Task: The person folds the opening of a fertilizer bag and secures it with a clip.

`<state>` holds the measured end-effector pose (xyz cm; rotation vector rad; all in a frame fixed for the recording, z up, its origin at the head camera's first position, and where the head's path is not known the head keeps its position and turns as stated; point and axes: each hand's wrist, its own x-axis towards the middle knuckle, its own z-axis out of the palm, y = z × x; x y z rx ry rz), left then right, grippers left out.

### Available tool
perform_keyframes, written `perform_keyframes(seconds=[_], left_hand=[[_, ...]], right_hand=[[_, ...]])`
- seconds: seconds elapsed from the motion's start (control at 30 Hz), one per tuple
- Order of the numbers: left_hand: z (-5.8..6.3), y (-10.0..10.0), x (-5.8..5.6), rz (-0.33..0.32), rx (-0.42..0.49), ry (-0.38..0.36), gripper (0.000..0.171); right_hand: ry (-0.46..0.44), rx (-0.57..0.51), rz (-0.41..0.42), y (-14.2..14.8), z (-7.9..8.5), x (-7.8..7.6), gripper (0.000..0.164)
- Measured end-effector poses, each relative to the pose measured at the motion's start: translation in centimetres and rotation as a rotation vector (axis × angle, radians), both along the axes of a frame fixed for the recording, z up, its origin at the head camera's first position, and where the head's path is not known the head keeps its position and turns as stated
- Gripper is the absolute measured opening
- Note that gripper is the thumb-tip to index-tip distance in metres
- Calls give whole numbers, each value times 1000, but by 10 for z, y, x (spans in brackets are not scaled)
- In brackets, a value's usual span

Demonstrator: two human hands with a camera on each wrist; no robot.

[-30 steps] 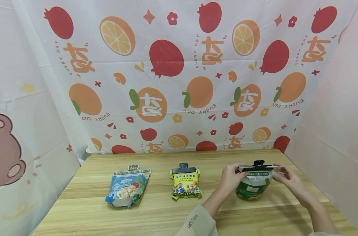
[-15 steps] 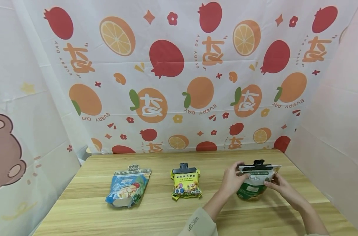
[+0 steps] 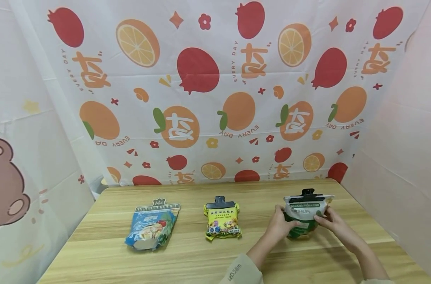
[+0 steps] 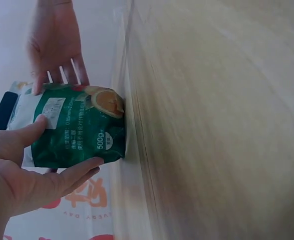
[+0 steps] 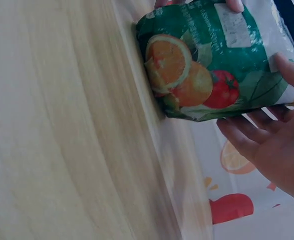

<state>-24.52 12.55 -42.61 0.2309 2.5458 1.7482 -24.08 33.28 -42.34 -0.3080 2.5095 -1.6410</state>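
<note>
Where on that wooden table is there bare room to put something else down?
Bare wood lies along the near edge of the table, in the gap between the blue bag and the yellow bag, and left of the blue bag. It is crowded on the right, where the left hand and the right hand hold the green bag.

Your left hand (image 3: 280, 228) has slid down from the clipped top edge of the green pouch (image 3: 303, 221) to its lower left side. Your right hand (image 3: 331, 223) has dropped from the top right corner to the pouch's right flank, and the pouch now stands on the table (image 3: 215, 256) between both palms.
</note>
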Motion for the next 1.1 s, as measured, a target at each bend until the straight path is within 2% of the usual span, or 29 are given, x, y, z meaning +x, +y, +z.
perform_keyframes(seconds=[0.17,0.37,0.57,0.83,0.97,1.1], left_hand=[[-3,1,-2,0,20,1,46],[-6,0,-5,1,40,-18,44],[-5,-1,-7,7,84,-40,43],[-5,-1,-9,34,105,-31,44],[-9,-1,-11,44,76,0,51],[-13,-1,-12,67,85,7,51]], right_hand=[[-47,-13,31,1,-6,-5,74],[-47,-27,70,2,-13,-9,79],[-70,-41,71,2,-17,-13,83],[-78,-45,25,-2,-20,-19,79],[-48,-91,-9,-6,-23,-22,71],[-36,-119,-31,-12,-25,-25,61]])
